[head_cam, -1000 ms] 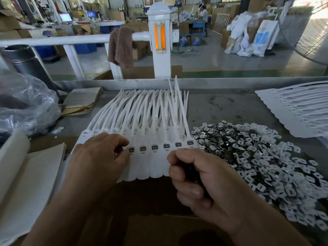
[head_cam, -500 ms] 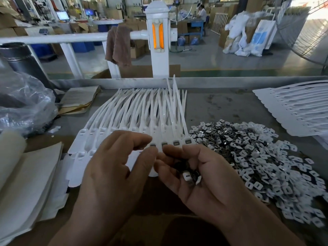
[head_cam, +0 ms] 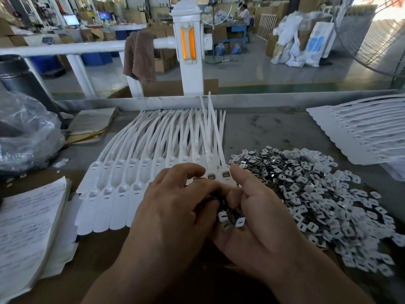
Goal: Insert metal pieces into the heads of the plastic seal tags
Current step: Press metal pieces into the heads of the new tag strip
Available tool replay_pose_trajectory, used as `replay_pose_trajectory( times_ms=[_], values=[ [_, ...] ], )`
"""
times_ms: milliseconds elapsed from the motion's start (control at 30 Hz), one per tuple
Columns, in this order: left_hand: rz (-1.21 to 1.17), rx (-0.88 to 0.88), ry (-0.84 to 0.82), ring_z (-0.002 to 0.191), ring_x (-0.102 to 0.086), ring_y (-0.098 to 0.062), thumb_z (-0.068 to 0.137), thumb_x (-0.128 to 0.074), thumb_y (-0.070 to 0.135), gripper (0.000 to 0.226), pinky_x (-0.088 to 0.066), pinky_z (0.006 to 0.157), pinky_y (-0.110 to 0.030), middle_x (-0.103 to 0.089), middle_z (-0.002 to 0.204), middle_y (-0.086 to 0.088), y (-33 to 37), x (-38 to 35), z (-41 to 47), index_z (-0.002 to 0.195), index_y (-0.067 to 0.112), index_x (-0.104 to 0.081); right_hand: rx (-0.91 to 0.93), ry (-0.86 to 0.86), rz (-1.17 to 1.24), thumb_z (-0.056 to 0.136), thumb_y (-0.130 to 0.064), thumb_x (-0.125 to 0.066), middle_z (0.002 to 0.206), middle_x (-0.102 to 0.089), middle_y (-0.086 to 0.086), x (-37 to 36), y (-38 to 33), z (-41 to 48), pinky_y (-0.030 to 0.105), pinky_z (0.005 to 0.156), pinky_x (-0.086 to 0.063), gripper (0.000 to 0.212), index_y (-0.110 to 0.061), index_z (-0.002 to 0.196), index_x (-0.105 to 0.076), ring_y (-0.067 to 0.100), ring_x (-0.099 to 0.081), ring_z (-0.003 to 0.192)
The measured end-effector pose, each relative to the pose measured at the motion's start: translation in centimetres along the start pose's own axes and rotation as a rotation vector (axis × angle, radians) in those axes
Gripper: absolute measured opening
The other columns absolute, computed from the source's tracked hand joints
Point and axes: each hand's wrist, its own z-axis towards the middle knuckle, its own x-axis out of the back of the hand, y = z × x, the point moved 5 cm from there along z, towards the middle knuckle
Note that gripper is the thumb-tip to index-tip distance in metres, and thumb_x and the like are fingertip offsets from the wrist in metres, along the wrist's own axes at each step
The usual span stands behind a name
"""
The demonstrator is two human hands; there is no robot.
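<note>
A fanned row of white plastic seal tags (head_cam: 135, 172) lies on the grey table, heads toward me. The two rightmost heads (head_cam: 225, 174) show dark metal inserts; the heads further left look hollow. My right hand (head_cam: 258, 222) is turned palm up in front of the row and cups several small metal pieces (head_cam: 232, 218). My left hand (head_cam: 175, 211) reaches across into that palm, and its thumb and fingertips pinch at the pieces there. A big pile of loose metal pieces (head_cam: 317, 189) spreads to the right.
A second sheet of white tags (head_cam: 361, 137) lies at the far right. A stack of printed paper (head_cam: 28, 227) sits at the left front, with a crumpled plastic bag (head_cam: 24, 137) and a worn booklet (head_cam: 92, 126) behind it. A raised metal rim (head_cam: 263, 99) bounds the table's far edge.
My left hand has left the tag heads and moved right into my right palm. My right hand has opened from a fist to a palm-up cup showing the pieces.
</note>
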Motion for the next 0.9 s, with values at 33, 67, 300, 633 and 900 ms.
replay_pose_trajectory(
  times_ms=[33, 67, 300, 633, 900],
  values=[
    [-0.023, 0.0, 0.011, 0.109, -0.056, -0.012, 0.082, -0.049, 0.04, 0.029, -0.053, 0.078, -0.036, -0.06, 0.117, 0.009, 0.03, -0.04, 0.02, 0.099, 0.034, -0.072, -0.005, -0.015, -0.017, 0.093, -0.042, -0.051, 0.08, -0.069, 0.017, -0.06, -0.01, 0.01, 0.029, 0.067, -0.06, 0.057, 0.011, 0.103, -0.069, 0.021, -0.071, 0.069],
    [-0.046, 0.001, 0.023, 0.107, -0.056, -0.011, 0.082, -0.053, 0.038, 0.023, -0.053, 0.077, -0.036, -0.06, 0.115, 0.011, 0.04, -0.07, 0.04, 0.095, 0.034, -0.072, -0.006, -0.026, -0.037, 0.092, -0.042, -0.05, 0.08, -0.07, 0.017, -0.05, -0.04, -0.03, 0.028, 0.07, -0.06, 0.058, 0.011, 0.097, -0.072, 0.021, -0.072, 0.071],
    [-0.122, 0.063, 0.071, 0.097, -0.057, 0.001, 0.085, -0.058, 0.033, 0.009, -0.05, 0.074, -0.027, -0.057, 0.103, 0.025, -0.2, -0.3, 0.02, 0.078, 0.035, -0.063, -0.011, -0.038, -0.175, 0.097, -0.045, -0.043, 0.109, -0.068, 0.023, 0.35, 0.27, 0.11, 0.036, 0.103, -0.046, 0.064, 0.011, 0.12, -0.065, 0.027, -0.066, 0.103],
    [-0.061, 0.04, 0.004, 0.107, -0.051, 0.001, 0.081, -0.062, 0.032, 0.005, -0.048, 0.084, -0.028, -0.056, 0.116, 0.022, -0.08, -0.39, -0.12, 0.083, 0.036, -0.062, -0.011, -0.04, -0.162, 0.101, -0.044, -0.04, 0.111, -0.067, 0.025, 0.05, 0.22, 0.05, 0.035, 0.101, -0.048, 0.062, 0.009, 0.12, -0.065, 0.028, -0.068, 0.1],
    [-0.275, 0.236, 0.125, 0.093, -0.057, 0.012, 0.079, -0.057, 0.034, 0.009, -0.042, 0.068, -0.002, -0.059, 0.099, 0.028, -0.49, -0.27, -0.22, 0.072, 0.034, -0.063, 0.023, -0.017, -0.181, 0.091, -0.035, -0.057, 0.114, -0.064, 0.026, 0.48, 0.25, 0.06, 0.041, 0.089, -0.054, 0.046, 0.004, 0.111, -0.071, 0.031, -0.064, 0.099]
  ],
)
